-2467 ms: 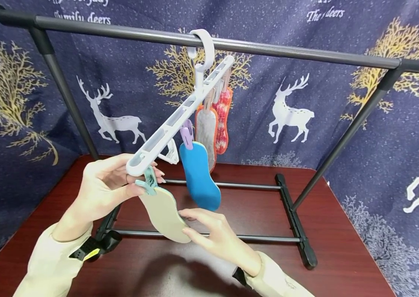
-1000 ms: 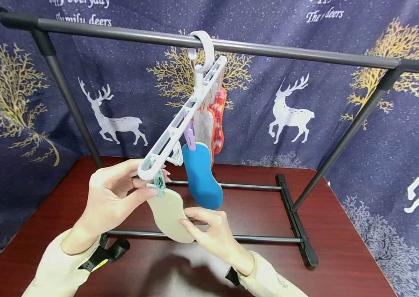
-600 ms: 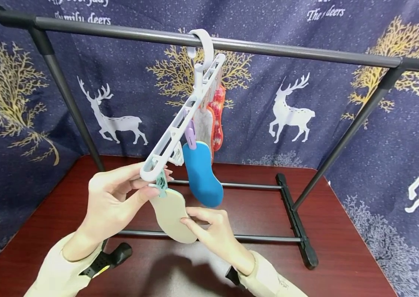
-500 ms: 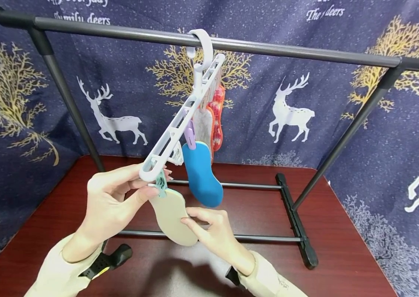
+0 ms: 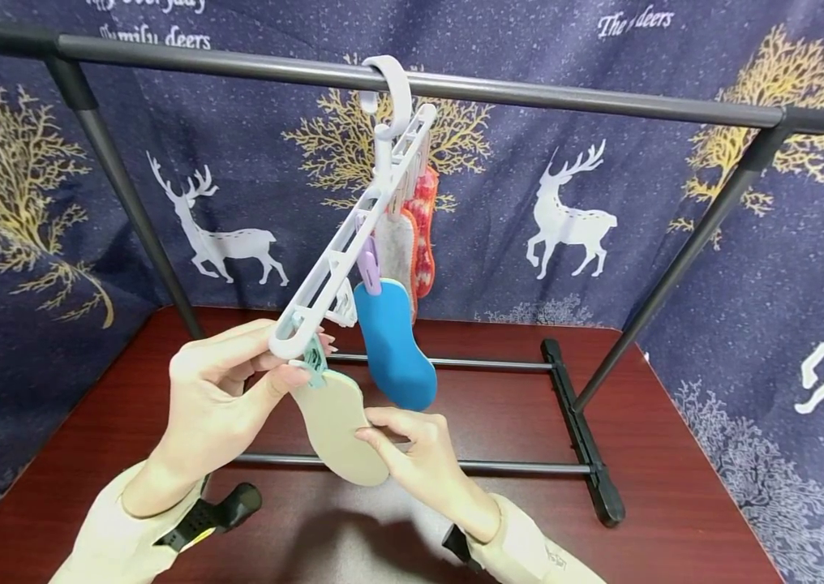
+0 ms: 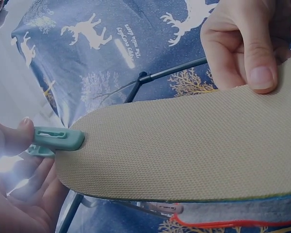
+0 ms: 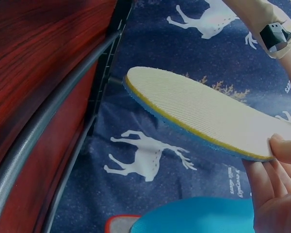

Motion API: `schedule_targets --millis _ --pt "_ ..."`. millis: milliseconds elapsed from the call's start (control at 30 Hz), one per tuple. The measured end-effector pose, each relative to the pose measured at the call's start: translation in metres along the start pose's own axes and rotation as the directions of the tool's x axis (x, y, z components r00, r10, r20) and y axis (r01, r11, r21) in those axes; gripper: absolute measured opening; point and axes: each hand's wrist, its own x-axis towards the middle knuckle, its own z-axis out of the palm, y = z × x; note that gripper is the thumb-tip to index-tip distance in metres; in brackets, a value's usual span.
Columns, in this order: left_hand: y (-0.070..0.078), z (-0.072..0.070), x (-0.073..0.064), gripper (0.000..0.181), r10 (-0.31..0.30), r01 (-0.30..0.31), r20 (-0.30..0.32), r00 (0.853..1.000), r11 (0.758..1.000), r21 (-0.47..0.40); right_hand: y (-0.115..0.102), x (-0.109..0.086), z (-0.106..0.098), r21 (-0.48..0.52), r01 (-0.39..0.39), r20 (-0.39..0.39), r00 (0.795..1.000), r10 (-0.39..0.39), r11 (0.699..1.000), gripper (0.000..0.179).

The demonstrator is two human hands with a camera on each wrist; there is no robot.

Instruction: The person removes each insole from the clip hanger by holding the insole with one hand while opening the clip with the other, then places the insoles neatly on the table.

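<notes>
Now the pale cream insole [image 5: 335,430] hangs at a slant below the near end of a white hanger [image 5: 332,264], its top edge tucked into a mint-green clip [image 5: 314,362]. Compared with a couple of seconds ago, the clip, which looked spread wide, appears narrower and lines up with the insole's rounded end; hanger end and hands sit slightly further right. This suggests the insole is nearly secured, though whether the clip bites fully cannot be told. The left hand [image 5: 215,401] pinches the clip between thumb and fingers. The right hand [image 5: 422,458] pinches the insole's side edge, its thumb now on the front face. Just behind, a bright blue insole [image 5: 396,345] hangs from a purple clip [image 5: 369,264].
</notes>
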Motion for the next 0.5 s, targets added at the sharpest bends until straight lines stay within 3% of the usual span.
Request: schedule_targets --millis 500 --pt "-0.0018 0.0010 0.0026 0.022 0.024 -0.024 0.013 1.000 0.999 -0.021 -0.0006 0.0001 0.0009 -0.013 0.008 -0.008 1.000 -0.008 1.000 0.016"
